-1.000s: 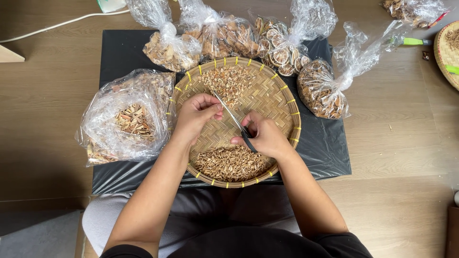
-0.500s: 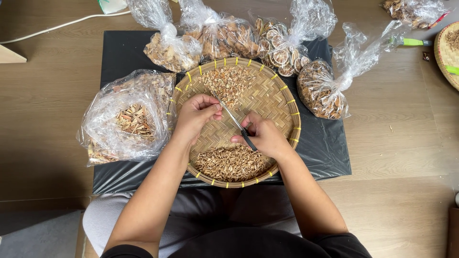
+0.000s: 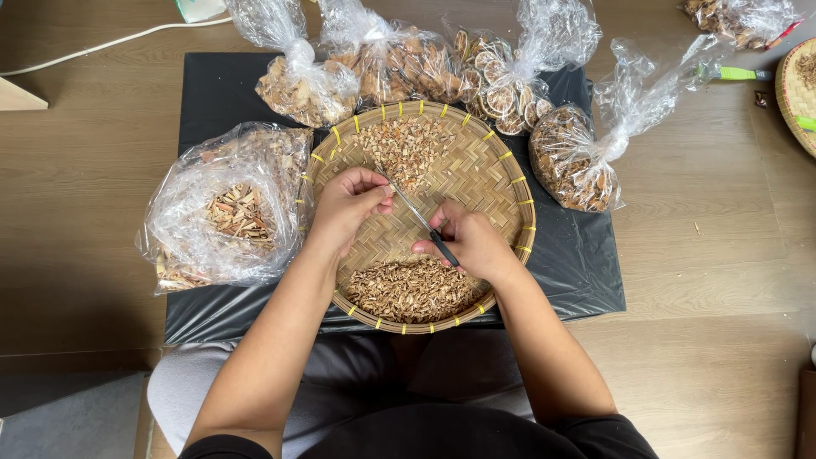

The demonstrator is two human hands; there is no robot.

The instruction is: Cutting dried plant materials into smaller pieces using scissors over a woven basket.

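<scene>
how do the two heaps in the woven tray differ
The far heap is paler, with chunkier cut pieces, and lies beyond the hands. The near heap is darker brown, finer and stringier, and lies close to the person. Both are dry plant bits lying loose on the round woven tray.

Head-worn camera, looking straight down

One close view from above the seated person takes in the round woven bamboo tray (image 3: 501, 183) on the black plastic sheet (image 3: 212, 85), spread over the wooden floor (image 3: 714, 280).

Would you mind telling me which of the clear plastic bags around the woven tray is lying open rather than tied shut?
The large bag left of the woven tray, beside the left hand. Its mouth is spread open over stick-like dried pieces; the other bags are twisted shut at the top.
</scene>
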